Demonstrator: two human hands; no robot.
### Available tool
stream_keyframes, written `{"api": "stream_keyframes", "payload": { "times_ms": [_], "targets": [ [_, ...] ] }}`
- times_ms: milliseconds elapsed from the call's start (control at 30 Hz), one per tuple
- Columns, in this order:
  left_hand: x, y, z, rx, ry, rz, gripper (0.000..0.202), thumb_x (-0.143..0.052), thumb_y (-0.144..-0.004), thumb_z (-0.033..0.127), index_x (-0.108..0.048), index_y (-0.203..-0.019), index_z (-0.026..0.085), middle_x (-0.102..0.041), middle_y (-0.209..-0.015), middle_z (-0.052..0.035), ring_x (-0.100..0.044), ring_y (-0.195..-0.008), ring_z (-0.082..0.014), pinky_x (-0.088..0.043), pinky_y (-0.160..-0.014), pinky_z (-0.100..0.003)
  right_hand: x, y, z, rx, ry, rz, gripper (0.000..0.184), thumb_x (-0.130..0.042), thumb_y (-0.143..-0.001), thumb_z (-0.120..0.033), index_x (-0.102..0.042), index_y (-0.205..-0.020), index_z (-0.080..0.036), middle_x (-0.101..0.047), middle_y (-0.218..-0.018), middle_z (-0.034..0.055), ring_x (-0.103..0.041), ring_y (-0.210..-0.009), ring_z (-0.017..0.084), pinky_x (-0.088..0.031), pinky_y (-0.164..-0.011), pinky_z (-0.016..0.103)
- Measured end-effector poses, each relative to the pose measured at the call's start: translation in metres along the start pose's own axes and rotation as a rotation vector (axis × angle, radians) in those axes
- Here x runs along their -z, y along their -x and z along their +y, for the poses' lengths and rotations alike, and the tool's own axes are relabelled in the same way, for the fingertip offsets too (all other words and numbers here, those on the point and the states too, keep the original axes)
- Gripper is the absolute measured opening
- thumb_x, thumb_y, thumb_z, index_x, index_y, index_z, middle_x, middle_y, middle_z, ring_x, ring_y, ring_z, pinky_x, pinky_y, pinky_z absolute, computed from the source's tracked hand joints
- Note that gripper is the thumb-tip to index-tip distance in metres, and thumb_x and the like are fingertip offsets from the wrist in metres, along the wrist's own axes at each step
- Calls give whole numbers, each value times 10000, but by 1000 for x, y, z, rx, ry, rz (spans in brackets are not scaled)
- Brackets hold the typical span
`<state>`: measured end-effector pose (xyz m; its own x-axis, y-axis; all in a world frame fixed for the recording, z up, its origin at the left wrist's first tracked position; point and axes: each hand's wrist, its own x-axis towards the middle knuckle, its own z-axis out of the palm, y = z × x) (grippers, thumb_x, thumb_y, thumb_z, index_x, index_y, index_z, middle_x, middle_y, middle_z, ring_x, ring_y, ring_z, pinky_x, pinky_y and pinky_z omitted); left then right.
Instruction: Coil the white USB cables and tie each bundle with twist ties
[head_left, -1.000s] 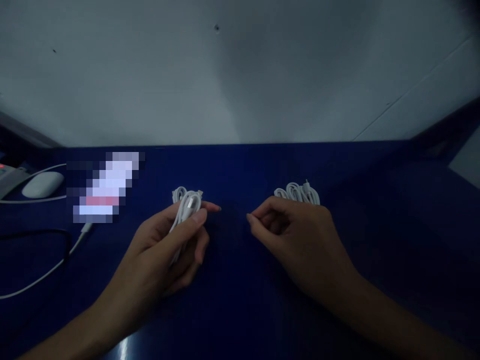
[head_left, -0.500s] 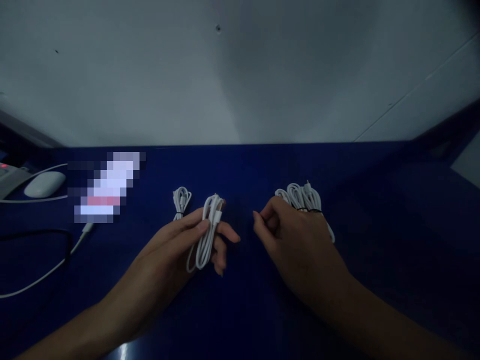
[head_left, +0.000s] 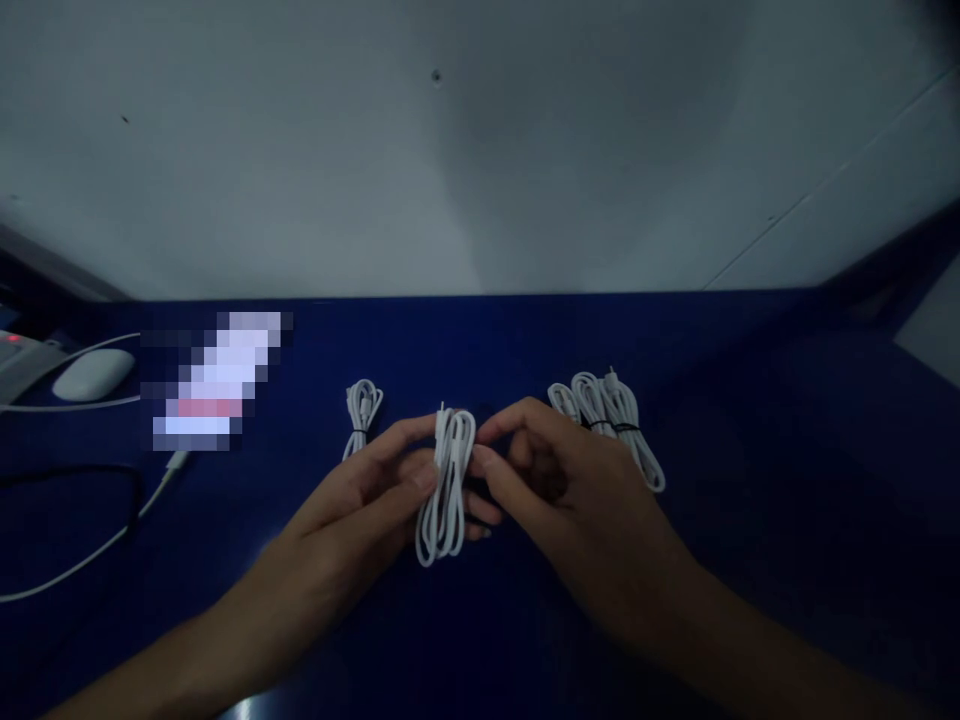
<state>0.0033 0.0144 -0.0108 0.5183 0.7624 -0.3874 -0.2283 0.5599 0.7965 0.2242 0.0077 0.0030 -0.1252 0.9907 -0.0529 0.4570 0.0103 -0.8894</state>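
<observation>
A coiled white USB cable (head_left: pixel 448 490) is held upright above the table in my left hand (head_left: pixel 352 520), its thumb across the front and its fingers behind. One plug sticks up at the top of the coil. My right hand (head_left: pixel 577 500) is closed, with its thumb and index fingertips pinched at the coil's right edge; what lies between these tips is hard to make out. Behind my left hand lies another coiled white cable (head_left: pixel 364 405) with a black tie. Several tied white cables (head_left: pixel 596 400) lie side by side behind my right hand, partly covered by it.
On the blue table (head_left: pixel 435 350), a phone (head_left: pixel 225 380) with a blurred screen lies at the left, a white lead (head_left: pixel 150 505) running from it. Farther left are a white mouse (head_left: pixel 94 374) and a black cord (head_left: pixel 67 470). A pale wall (head_left: pixel 300 180) rises at the back.
My left hand has moved the coil rightward and turned it more face-on. My right hand has come left, from apart to the coil's edge. The other cables stay put.
</observation>
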Motion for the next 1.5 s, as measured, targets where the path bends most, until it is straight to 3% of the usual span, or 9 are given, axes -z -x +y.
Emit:
{"api": "stream_keyframes", "payload": {
  "times_ms": [200, 333, 467, 600, 900, 1033, 1233, 1333, 1500],
  "targets": [
    [-5, -2, 8, -14, -97, -22, 373, -745, -1137, 349, -703, -1507, 339, -888, -1237, -75, -859, -1131, -250, -620, -1080, -387, 3, -2, 1, -111, -150, -115, 145, -719, -1088, -373, -822, -1062, -275, -522, -629, -76, -470, -552, 115, -377, -514, 261],
    [-7, 0, 10, -4, -114, 4, 370, -761, -1127, 346, -692, -1490, 329, -907, -1172, -76, -872, -1120, -256, -614, -1089, -392, 4, -1, -1, -133, -295, -147, 184, -768, -1076, -396, -833, -948, -280, -559, -629, -73, -454, -559, 95, -378, -530, 233],
    [-8, 1, 9, 10, -116, 19, 353, -759, -1128, 355, -681, -1472, 343, -895, -1199, -73, -859, -1189, -297, -582, -1183, -473, 5, 0, -2, -193, -357, -154, 196, -802, -1046, -358, -802, -881, -251, -631, -646, -66, -530, -591, 88, -432, -557, 208],
    [-7, 1, 8, -8, -113, 54, 377, -779, -1116, 348, -676, -1477, 376, -876, -1239, -59, -860, -1175, -288, -596, -1187, -476, 4, 0, -3, -232, -423, -155, 174, -822, -1015, -315, -749, -880, -234, -703, -692, -58, -573, -598, 81, -459, -562, 188],
    [-3, 2, 5, -57, -151, 151, 471, -825, -1076, 423, -678, -1523, 417, -827, -1391, -74, -860, -1099, -276, -697, -930, -373, 5, -1, -2, -202, -513, -99, 158, -772, -978, -165, -663, -877, -219, -736, -716, -55, -575, -584, 67, -473, -545, 158],
    [-3, 2, 8, -69, -194, 187, 497, -817, -1075, 457, -658, -1545, 422, -838, -1351, -65, -860, -1071, -276, -706, -965, -408, 8, -4, 1, -241, -599, -151, 162, -800, -998, -229, -672, -899, -224, -760, -718, -42, -578, -556, 78, -496, -523, 162],
    [-4, 0, 11, -115, -168, 211, 382, -842, -1057, 449, -724, -1411, 364, -870, -1245, -64, -883, -992, -273, -725, -849, -334, 9, -9, 5, -288, -757, -233, 131, -901, -948, -242, -773, -970, -221, -781, -779, -33, -620, -602, 81, -542, -565, 156],
    [-2, 1, 10, -127, -160, 204, 345, -831, -1070, 435, -734, -1391, 358, -884, -1214, -61, -891, -978, -267, -727, -823, -305, 9, -10, 6, -255, -766, -266, 81, -858, -1019, -291, -836, -992, -218, -775, -822, -21, -628, -641, 78, -563, -617, 157],
    [2, 2, 6, -171, -174, 224, 371, -811, -1090, 398, -729, -1451, 372, -888, -1218, -58, -891, -981, -271, -737, -826, -327, 11, -7, 8, -193, -697, -288, 200, -770, -1118, -389, -857, -1008, -247, -764, -902, -18, -645, -702, 85, -578, -692, 184]
  ]
}}
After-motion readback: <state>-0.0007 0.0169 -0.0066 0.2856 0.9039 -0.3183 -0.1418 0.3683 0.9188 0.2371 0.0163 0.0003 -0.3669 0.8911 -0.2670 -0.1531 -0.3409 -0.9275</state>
